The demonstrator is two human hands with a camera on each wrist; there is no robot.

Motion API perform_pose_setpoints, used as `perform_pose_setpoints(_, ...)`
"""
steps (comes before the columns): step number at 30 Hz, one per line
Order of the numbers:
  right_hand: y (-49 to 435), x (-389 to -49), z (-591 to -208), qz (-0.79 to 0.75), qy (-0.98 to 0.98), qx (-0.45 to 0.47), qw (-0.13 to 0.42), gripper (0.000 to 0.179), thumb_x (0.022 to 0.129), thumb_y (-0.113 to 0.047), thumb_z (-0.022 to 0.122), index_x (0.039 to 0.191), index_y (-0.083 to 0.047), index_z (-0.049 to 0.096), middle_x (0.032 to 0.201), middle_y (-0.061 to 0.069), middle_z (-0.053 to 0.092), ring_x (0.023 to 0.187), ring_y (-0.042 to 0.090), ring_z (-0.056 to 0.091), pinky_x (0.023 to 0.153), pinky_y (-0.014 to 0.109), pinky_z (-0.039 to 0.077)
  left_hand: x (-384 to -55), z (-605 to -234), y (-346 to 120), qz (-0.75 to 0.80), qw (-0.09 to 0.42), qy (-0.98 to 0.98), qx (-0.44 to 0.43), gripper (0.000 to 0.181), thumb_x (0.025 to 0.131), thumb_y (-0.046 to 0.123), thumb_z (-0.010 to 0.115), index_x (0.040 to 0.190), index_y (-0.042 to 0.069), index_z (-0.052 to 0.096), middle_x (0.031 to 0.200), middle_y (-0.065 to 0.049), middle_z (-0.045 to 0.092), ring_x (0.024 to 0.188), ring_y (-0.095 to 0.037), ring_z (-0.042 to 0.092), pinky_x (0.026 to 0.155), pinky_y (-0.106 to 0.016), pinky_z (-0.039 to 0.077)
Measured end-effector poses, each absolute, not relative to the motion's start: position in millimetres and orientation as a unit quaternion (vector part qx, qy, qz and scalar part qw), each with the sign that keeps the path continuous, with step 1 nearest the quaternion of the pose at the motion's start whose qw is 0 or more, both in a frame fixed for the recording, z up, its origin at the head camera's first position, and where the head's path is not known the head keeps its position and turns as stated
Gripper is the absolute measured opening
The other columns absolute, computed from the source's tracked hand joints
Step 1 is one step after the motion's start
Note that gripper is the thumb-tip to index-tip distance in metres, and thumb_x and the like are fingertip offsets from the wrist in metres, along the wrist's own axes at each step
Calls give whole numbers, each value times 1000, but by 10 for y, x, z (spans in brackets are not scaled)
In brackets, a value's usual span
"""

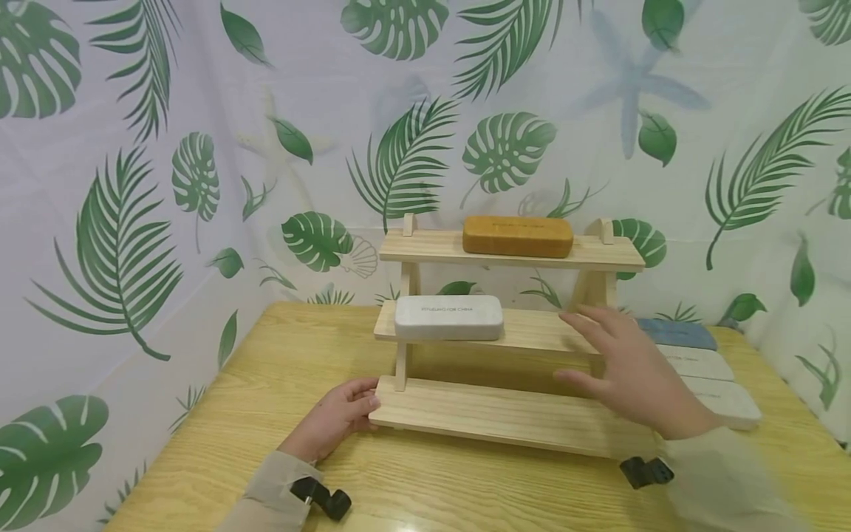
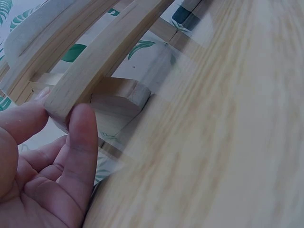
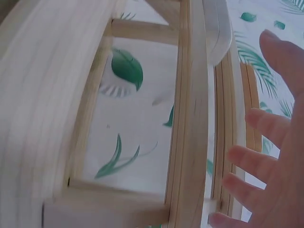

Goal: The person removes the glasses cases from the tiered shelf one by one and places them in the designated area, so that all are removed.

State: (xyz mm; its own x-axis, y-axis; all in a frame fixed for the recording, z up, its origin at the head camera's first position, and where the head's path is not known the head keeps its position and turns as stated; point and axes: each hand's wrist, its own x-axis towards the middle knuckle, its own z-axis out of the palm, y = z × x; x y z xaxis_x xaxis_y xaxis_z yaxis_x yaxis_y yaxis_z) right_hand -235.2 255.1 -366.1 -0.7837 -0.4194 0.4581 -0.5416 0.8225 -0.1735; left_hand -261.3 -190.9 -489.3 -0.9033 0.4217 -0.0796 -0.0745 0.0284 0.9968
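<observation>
Left hand (image 1: 342, 414): clamped on the left end of the bottom tier (image 1: 479, 410) of a three-tier wooden rack (image 1: 402, 368). Wrist view shows digits on either side of the board end.

Right hand (image 1: 628, 369): digits spread apart, nothing in grip. It sits at the right end of the middle tier (image 1: 532, 329); can't tell if the fingertips touch the wood.

Rack is upright on the wood-grain counter (image 1: 219, 436). Load:
- top tier (image 1: 425, 247): orange case (image 1: 517, 238), a bit right of centre, lying lengthwise along the board.
- middle tier: white case (image 1: 448, 319) at the left end, also lengthwise. Lettering on its lid, too small to read.
- bottom tier: bare pale board in head view, right end partly behind the right forearm.

Right of rack, on the counter: blue case (image 1: 678, 334) at the back, then two white cases (image 1: 721, 399) in front of it, all side by side. Left ends are partly behind the right hand.

Both arms have light sleeves (image 1: 269, 480), black clip-like part (image 1: 322, 499) at each wrist. Behind everything: white sheet with green leaf print (image 1: 312, 44).
</observation>
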Motion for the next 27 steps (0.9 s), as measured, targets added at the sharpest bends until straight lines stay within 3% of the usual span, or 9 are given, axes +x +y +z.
perform_pose_setpoints(11,2180,-2452,-3602,172,-917,291,212,81,88,-53,76,154,-19,44,153,13,43,142,40,33,108,67,30,-2612,-4889,-1911,683,179,696,130,61,106,19,57,154,-8,30,132,-20,56,112,-25,62,86,-35,55)
perform_pose_setpoints(27,1819,-2648,-3658,166,-906,326,212,85,87,-59,74,154,-16,44,152,14,43,139,38,39,111,59,32,-2619,-4902,-1898,680,177,702,119,62,105,20,59,154,-6,32,132,-21,55,111,-25,61,86,-36,55)
